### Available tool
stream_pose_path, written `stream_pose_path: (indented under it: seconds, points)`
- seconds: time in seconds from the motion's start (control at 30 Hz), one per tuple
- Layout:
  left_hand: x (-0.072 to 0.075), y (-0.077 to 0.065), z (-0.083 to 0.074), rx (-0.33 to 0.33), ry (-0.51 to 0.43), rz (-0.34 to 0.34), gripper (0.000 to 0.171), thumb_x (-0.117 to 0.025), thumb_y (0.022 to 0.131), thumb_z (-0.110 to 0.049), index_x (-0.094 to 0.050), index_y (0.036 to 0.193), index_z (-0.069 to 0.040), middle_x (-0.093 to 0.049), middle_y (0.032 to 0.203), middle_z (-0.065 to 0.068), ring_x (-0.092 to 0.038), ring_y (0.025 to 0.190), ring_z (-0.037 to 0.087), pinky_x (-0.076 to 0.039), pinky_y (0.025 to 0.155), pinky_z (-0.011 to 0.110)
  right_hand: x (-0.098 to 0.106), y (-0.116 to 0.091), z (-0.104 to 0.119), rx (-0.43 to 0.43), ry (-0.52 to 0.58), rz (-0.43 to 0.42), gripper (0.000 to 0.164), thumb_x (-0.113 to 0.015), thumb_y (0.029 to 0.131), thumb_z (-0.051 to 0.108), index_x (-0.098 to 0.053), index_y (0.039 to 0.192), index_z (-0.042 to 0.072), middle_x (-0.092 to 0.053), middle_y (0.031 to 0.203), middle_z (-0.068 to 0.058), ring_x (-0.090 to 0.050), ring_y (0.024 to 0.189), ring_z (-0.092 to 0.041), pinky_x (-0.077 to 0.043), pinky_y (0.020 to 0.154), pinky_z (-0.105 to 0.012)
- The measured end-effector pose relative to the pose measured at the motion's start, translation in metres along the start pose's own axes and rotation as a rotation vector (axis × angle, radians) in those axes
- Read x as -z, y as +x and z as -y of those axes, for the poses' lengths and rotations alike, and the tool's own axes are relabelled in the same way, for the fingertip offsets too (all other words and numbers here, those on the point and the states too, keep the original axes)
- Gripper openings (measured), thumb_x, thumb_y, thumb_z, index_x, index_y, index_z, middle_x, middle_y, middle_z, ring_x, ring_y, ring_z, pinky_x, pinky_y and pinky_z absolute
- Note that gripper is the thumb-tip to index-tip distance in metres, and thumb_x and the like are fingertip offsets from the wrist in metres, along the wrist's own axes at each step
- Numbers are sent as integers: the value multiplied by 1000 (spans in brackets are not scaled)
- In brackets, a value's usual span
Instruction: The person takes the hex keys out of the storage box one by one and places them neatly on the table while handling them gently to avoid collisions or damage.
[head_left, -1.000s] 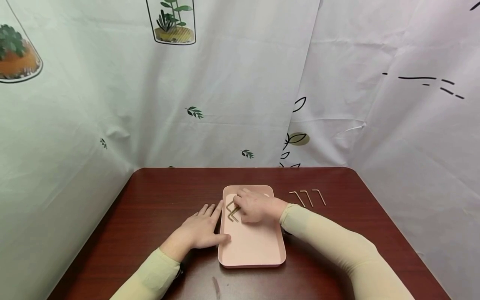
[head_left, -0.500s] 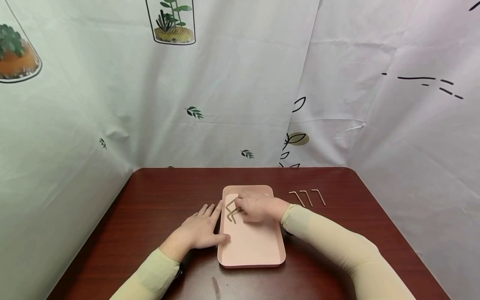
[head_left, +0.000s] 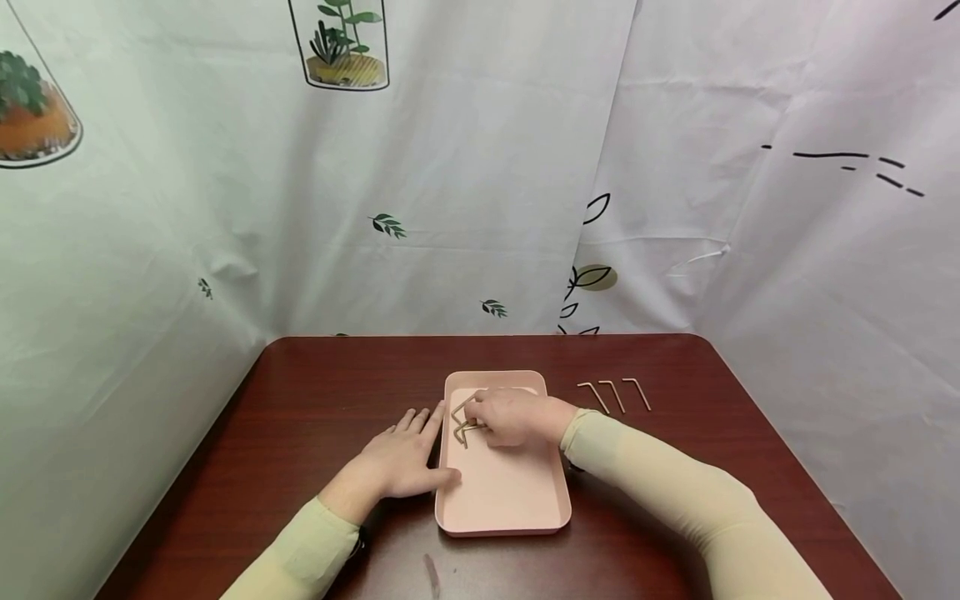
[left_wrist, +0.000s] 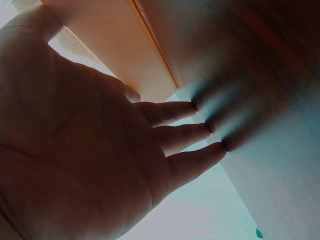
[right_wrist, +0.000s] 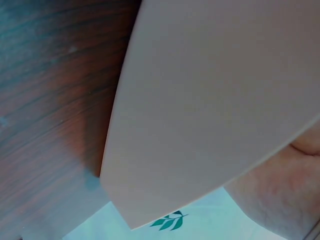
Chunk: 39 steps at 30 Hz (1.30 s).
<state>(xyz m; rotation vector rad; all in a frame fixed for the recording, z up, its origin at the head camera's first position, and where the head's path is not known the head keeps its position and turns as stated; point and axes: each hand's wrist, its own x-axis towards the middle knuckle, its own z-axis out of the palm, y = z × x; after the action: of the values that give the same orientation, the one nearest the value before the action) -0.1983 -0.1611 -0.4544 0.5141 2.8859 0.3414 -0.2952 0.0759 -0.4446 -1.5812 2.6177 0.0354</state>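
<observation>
A pink rectangular tray [head_left: 504,500] lies on the dark red table. My left hand [head_left: 397,462] rests at its left side, fingers straight and spread, with the thumb over the rim. In the left wrist view, that hand's palm [left_wrist: 75,125] and fingertips show beside the tray wall [left_wrist: 135,55]. My right hand [head_left: 506,417] is inside the tray's far half, its curled fingers pinching a brass-coloured hex key [head_left: 474,428]. Other hex keys [head_left: 458,411] lie against it by the left wall. The tray's side [right_wrist: 200,100] hides the right fingers in the right wrist view.
Three hex keys [head_left: 612,397] lie side by side on the table [head_left: 337,375], right of the tray. A white printed curtain [head_left: 465,167] rises behind the table's far edge and along both sides.
The right hand has shifted slightly within the tray, and the pinched hex key has turned, its bent end moving left. The left hand and the three keys outside stay put.
</observation>
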Motion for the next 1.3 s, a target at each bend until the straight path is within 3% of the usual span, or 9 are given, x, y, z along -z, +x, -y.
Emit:
stream_pose_path:
  seconds: [0.4, 0.83, 1.3]
  points:
    - [-1, 0, 1, -10, 5, -8, 121, -70, 92, -72, -20, 178, -4, -41, 170, 33, -36, 161, 51, -40, 125, 64, -2, 3, 6, -6, -7, 9, 18, -78, 100, 11, -65, 111, 19, -64, 106, 1, -66, 95, -16, -56, 88, -31]
    - [0, 0, 1, -14, 4, -7, 122, -70, 91, -73, -19, 178, -4, -41, 170, 34, -36, 161, 51, -39, 125, 64, -6, 5, 10, -27, -6, 25, 16, -70, 104, 8, -59, 110, 18, -61, 101, 3, -64, 85, -16, -56, 80, -33]
    - [-1, 1, 1, -16, 6, -12, 122, -71, 91, -72, -21, 177, -3, -42, 169, 34, -36, 161, 51, -40, 125, 63, -8, 2, 7, -38, 4, -1, 23, -73, 101, 7, -53, 105, 17, -56, 94, 3, -61, 78, -17, -54, 75, -34]
